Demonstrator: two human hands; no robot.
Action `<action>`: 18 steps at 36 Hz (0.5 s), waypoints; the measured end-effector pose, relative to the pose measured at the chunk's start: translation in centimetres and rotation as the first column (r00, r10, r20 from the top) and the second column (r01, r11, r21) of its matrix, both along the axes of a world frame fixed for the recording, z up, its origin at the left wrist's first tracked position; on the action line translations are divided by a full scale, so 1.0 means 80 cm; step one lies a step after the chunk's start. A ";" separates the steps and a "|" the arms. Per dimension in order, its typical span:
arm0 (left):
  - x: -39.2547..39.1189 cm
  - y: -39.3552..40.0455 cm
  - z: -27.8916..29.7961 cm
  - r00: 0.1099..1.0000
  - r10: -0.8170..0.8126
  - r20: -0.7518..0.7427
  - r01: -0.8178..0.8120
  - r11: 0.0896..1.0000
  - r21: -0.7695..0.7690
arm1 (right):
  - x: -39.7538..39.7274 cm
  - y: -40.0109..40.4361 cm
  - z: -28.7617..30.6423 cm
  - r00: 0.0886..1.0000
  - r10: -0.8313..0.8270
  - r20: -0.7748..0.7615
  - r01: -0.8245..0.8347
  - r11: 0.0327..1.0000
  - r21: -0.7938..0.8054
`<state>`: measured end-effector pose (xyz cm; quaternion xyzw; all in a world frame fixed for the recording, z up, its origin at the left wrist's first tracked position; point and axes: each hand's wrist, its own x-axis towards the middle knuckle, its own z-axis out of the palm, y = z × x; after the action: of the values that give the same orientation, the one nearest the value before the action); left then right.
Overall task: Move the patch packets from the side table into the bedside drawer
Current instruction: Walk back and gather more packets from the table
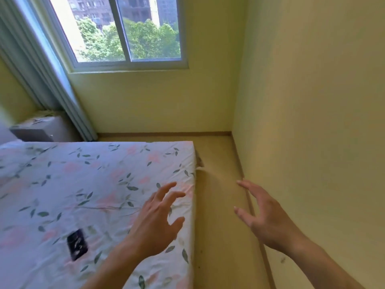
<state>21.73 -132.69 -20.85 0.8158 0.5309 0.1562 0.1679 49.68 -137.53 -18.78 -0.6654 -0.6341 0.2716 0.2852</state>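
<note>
Both the left hand (155,221) and right hand (263,215) are hovering spread and empty, probably heading for the grey bedside cabinet (39,128), where packets need finding next.

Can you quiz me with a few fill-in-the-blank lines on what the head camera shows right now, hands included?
1. Both the left hand and the right hand hold ____.
2. The dark phone-like object lies on the ____.
3. The left hand is over the bed; the right hand is over the ____ beside the wall.
4. The bedside cabinet stands next to the ____.

Missing words: nothing; bed; floor; curtain
</note>
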 end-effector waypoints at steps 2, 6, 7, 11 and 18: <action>-0.004 0.011 0.003 0.997 0.078 -0.007 -0.078 0.997 0.003 | -0.004 0.048 -0.003 0.997 0.077 -0.011 -0.077 0.997 0.019; -0.023 0.041 0.006 0.974 0.226 -0.004 -0.226 0.974 0.012 | -0.024 0.137 -0.005 0.974 0.215 -0.067 -0.214 0.977 0.022; -0.028 0.052 0.005 0.966 0.258 -0.005 -0.258 0.966 0.012 | -0.025 0.157 -0.006 0.967 0.243 -0.077 -0.242 0.970 0.026; -0.034 0.121 0.003 0.936 0.351 -0.011 -0.351 0.936 0.006 | -0.011 0.243 -0.008 0.946 0.315 -0.078 -0.314 0.949 0.030; 0.007 0.312 0.010 0.920 0.389 0.034 -0.390 0.921 0.010 | 0.041 0.422 0.010 0.943 0.319 -0.090 -0.318 0.948 0.028</action>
<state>22.27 -107.75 -20.08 0.6929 0.6785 0.2035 0.1348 52.97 -103.78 -17.99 -0.5389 -0.7210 0.3407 0.2714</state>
